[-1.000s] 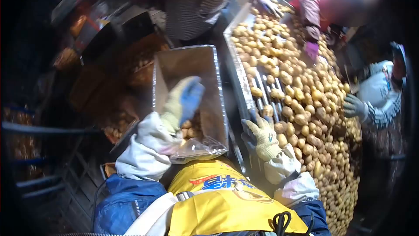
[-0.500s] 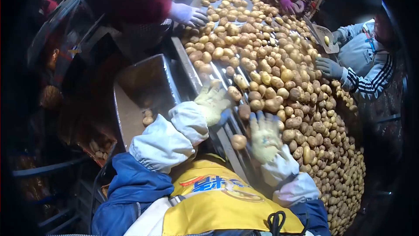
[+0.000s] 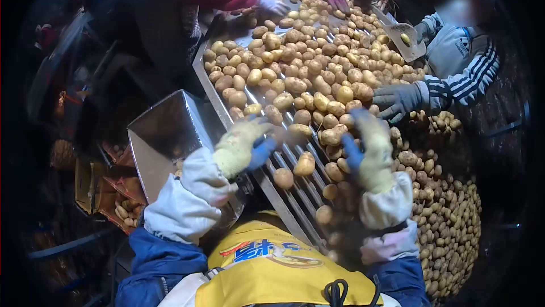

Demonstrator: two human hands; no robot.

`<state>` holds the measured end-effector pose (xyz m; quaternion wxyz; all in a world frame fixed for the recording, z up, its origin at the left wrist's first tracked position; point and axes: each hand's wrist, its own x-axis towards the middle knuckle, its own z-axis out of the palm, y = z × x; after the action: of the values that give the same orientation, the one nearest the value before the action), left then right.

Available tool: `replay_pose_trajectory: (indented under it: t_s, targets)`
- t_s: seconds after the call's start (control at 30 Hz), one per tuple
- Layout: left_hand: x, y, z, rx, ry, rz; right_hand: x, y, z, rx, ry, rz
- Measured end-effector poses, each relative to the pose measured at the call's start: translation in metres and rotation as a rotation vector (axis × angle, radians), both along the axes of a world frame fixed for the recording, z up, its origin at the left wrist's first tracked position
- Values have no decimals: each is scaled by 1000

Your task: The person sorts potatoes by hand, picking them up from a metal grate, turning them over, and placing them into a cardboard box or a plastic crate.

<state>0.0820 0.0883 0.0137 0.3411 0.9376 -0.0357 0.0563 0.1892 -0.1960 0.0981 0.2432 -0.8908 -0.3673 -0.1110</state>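
Many potatoes point(image 3: 295, 84) lie spread over a metal roller table point(image 3: 293, 207). My left hand point(image 3: 243, 143), in a pale yellow glove with blue on the palm side, hovers by the table's left edge with thumb and fingers apart. Close to it, several loose potatoes sit on the bare rollers. My right hand point(image 3: 372, 151), gloved alike, is raised at the right side of the rollers, thumb spread from the fingers, touching or just above the potatoes there. I see nothing held in either hand.
A cardboard box point(image 3: 164, 137) with a few potatoes stands left of the table. Beyond it are bags point(image 3: 122, 199) of potatoes. On the right, a large potato heap point(image 3: 448, 233) slopes down. Co-workers' gloved hands reach in: a grey glove point(image 3: 397, 101) right, a white glove point(image 3: 272, 3) and a purple glove point(image 3: 338, 0) at the far end.
My hands have moved apart, left hand leftward and right hand up and rightward. Potatoes between them have shifted on the rollers. The grey-gloved co-worker's hand reaches further over the potatoes. The view has shifted.
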Motion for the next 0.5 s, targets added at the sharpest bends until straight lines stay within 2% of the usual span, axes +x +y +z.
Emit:
replay_pose_trajectory:
  t_s: [0.03, 0.1, 0.13, 0.17, 0.23, 0.27, 0.3, 0.33, 0.37, 0.43, 0.5]
  targets:
    - [3, -8, 6, -72, 71, -85, 11, -5, 1, -6, 29, -170]
    - [10, -25, -7, 64, -77, -180, 60, -23, -37, -312, 97, -162]
    - [15, -33, -11, 80, -82, -207, 58, -10, -34, -221, 251, -235]
    - [28, -40, -17, 86, -34, -181, 68, 1, -25, -297, 321, -208]
    - [55, -47, -27, 101, 82, -148, 96, 19, -36, -351, 214, -85]
    - [66, -41, -18, 81, 143, -177, 106, 23, -34, -380, 289, -64]
    - [68, -41, -10, 34, 160, -115, 110, 29, -26, -403, 364, -43]
    - [70, -39, -10, -105, 226, -103, 112, 32, -11, -449, 548, -30]
    - [72, -37, -13, -246, 289, -91, 112, 28, -16, -397, 582, -8]
    - [73, -34, -73, -353, 277, -223, 114, 18, -35, -296, 645, 37]
    - [67, -37, -25, 51, 284, -379, 99, 19, -34, -380, 656, 66]
